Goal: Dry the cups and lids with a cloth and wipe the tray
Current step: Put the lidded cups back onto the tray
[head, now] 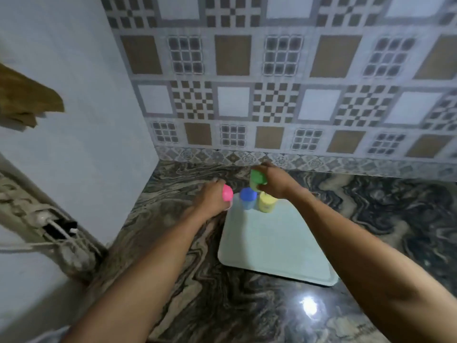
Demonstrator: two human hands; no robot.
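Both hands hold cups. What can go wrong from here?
The right hand grips the green cup close beside the blue cup and yellow cup; a knock may topple them. The left hand grips the pink cup, so neither hand is free for the brown cloth at far left.

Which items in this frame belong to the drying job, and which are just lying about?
Job: pink cup in left hand; green cup in right hand; blue cup and yellow cup on the tray; brown cloth, probably.
Lying about: wall fitting with cable, at left.
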